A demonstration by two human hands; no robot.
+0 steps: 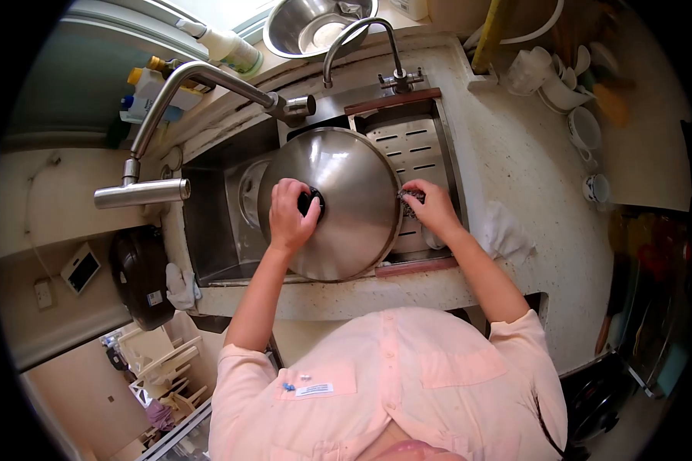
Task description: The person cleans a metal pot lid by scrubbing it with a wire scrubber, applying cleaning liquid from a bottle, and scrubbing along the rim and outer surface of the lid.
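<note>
A large round metal lid (346, 165) is held over the sink, its domed top facing up. My left hand (288, 219) is closed around the black knob (311, 201) at its middle. At the lid's right edge, my right hand (432, 209) pinches a small grey steel wool scrubber (409, 197) against the rim. Beneath the lid is the double sink, with the left basin (211, 207) partly covered. Part of a clear round bowl or cover (247, 196) shows behind the lid's left side.
A slotted metal tray (407, 142) lies over the right basin. Two faucets, one large (196, 73) and one thin (361, 27), rise behind. White cloths (506, 234) lie on the counter. A steel bowl (300, 31) and a spray bottle (227, 50) stand on the ledge.
</note>
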